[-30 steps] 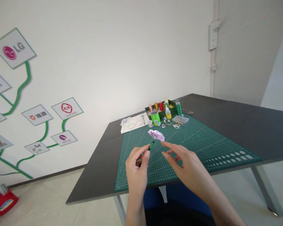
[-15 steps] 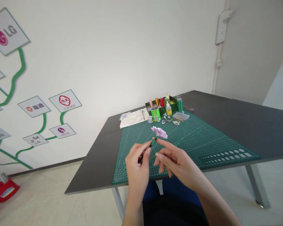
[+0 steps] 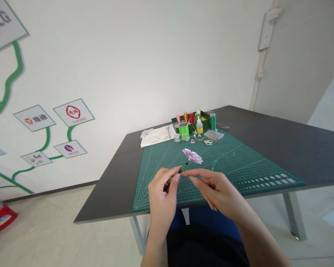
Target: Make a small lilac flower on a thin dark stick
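My left hand (image 3: 161, 194) is closed around a thin dark stem, pinching it between thumb and fingers. A lilac flower (image 3: 193, 156) with layered petals appears at the far end of the stem, tilted up to the right. Just above my fingertips, part of the stem (image 3: 184, 167) looks bright green. My right hand (image 3: 215, 187) is beside it with the index finger stretched toward the stem, its tip close to my left thumb. The right thumb lies under that finger, and the other fingers bend loosely below. Any fine thread between the hands is too small to make out.
A green cutting mat (image 3: 161, 167) covers the dark table (image 3: 108, 178). Toward the back stand a green can (image 3: 184, 132), a glue bottle (image 3: 199, 126), a box of thread spools (image 3: 206, 118) and a green tube (image 3: 212, 121). White-handled scissors (image 3: 208, 142) and papers (image 3: 157, 136) lie near them.
The flower has turned and shifted slightly right. My right index finger has moved down from the upper end of the green part, and the right thumb has come closer to it.
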